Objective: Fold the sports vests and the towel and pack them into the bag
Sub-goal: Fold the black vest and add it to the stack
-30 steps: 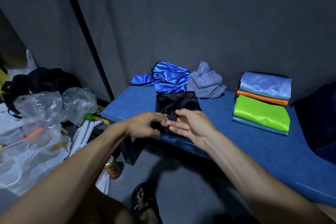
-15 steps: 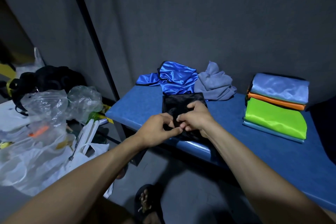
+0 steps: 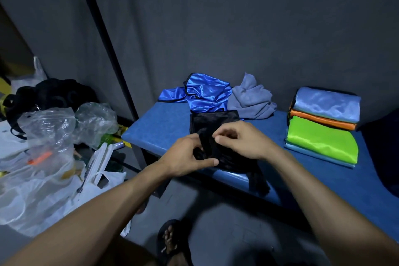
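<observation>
Black vest (image 3: 213, 124) — bag, perhaps — pinched by left hand (image 3: 186, 155) and right hand (image 3: 241, 138) on blue bench (image 3: 155, 123).

1 black vest (image 3: 212, 124), 1 blue vest (image 3: 205, 93), 1 grey towel (image 3: 250, 101), 4 folded vests (image 3: 323, 127), 2 hands.

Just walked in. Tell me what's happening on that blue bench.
A person is folding a black vest at the front of the blue bench; the left hand and right hand both pinch its fabric. Behind it lie a crumpled blue vest and grey towel. A folded stack sits to the right.
</observation>
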{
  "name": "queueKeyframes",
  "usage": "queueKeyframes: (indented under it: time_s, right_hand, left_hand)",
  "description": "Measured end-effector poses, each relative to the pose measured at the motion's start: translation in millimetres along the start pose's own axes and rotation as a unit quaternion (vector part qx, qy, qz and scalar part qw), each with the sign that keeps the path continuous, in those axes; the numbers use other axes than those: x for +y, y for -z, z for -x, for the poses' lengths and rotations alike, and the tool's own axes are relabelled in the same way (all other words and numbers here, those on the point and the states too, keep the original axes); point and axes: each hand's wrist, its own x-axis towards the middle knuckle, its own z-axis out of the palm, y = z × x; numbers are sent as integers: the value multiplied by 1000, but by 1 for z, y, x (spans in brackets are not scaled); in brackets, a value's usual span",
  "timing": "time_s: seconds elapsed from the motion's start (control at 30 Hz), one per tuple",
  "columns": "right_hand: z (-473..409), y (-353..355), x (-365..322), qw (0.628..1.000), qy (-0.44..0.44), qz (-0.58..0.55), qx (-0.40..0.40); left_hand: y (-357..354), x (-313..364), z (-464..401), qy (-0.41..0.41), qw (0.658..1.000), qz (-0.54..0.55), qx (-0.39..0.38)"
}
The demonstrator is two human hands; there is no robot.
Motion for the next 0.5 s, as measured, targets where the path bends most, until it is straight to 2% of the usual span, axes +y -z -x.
queueKeyframes:
  time_s: [0.1, 0.3, 0.4, 0.5]
  right_hand:
    - [36, 24, 14, 999, 8, 24, -40]
    - [104, 37, 44, 973, 2, 178, -150]
    - [114, 22, 54, 949, 49, 293, -104]
    - [108, 10, 55, 937, 94, 331, -63]
  left_hand:
    - [-4, -2, -1, -6, 1000, -16, -1]
    - [-6, -1, 1, 13, 1000, 1, 7]
    - [-6, -2, 1, 23, 1000, 7, -3]
    - [-6, -2, 3, 23, 1000, 14, -10]
